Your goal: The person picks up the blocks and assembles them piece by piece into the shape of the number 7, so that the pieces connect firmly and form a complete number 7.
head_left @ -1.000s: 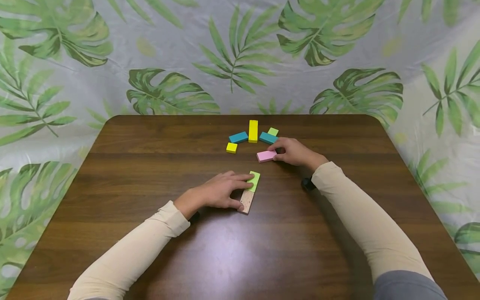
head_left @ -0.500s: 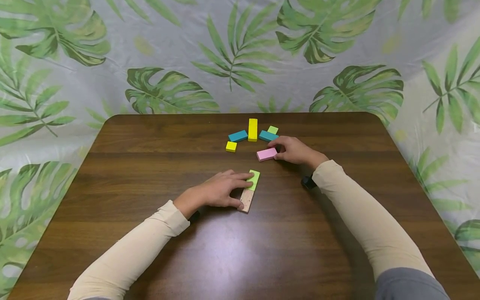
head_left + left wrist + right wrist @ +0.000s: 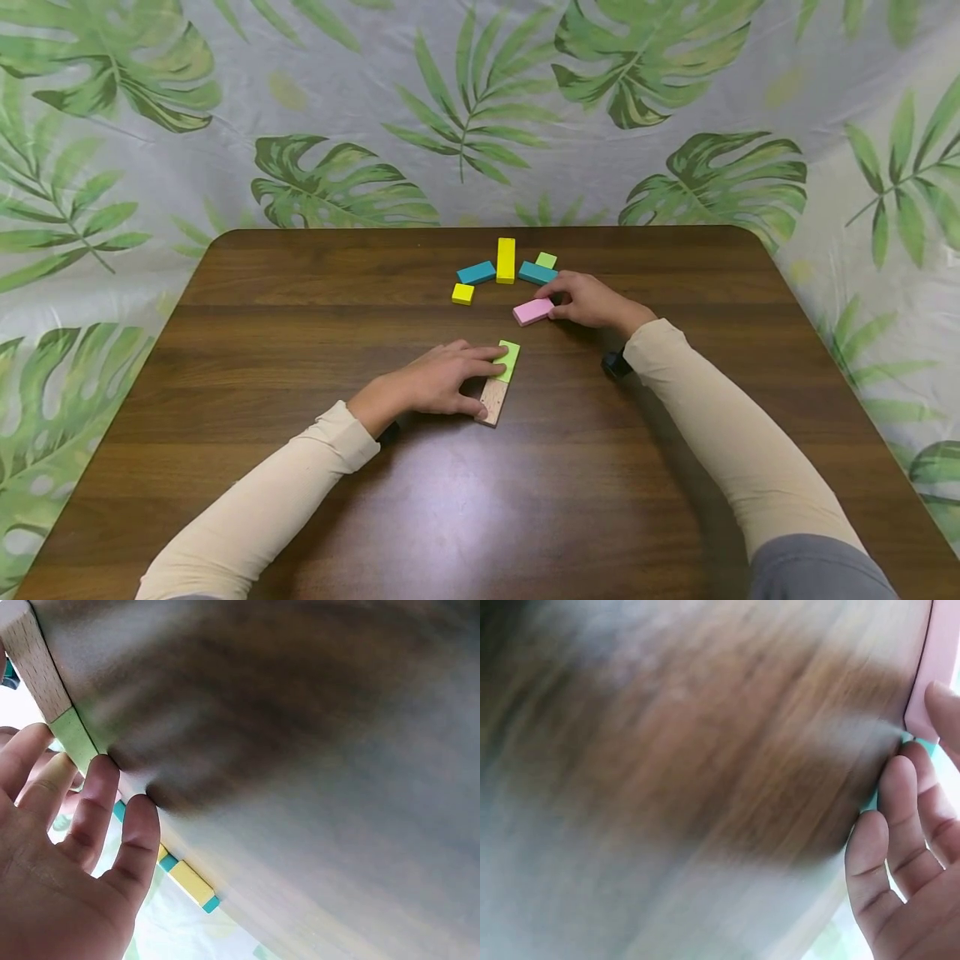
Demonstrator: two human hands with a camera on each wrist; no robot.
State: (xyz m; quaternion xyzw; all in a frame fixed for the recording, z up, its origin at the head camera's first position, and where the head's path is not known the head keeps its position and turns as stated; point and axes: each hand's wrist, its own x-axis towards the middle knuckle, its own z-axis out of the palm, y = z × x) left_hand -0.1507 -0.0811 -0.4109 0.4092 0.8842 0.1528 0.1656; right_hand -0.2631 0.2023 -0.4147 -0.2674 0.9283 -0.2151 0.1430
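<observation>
My left hand (image 3: 446,379) lies over two blocks set end to end. Its fingertips rest on the lime green block (image 3: 510,358), and the thumb touches the edge of the bare wood block (image 3: 494,400). In the left wrist view the left fingers (image 3: 97,802) are spread and fairly straight. Farther right, my right hand (image 3: 588,300) holds one end of a pink block (image 3: 531,312) between thumb and index finger. The right wrist view shows the thumb against the pink block (image 3: 939,652), while the other fingers rest near the table; the index finger is hidden there.
Behind the hands a yellow block (image 3: 506,260) lies between two teal blocks (image 3: 476,272). A small yellow block (image 3: 462,294) is in front of the left teal one; a small green block (image 3: 547,261) sits behind the right one. A leaf-patterned curtain (image 3: 480,108) hangs behind the table (image 3: 300,333).
</observation>
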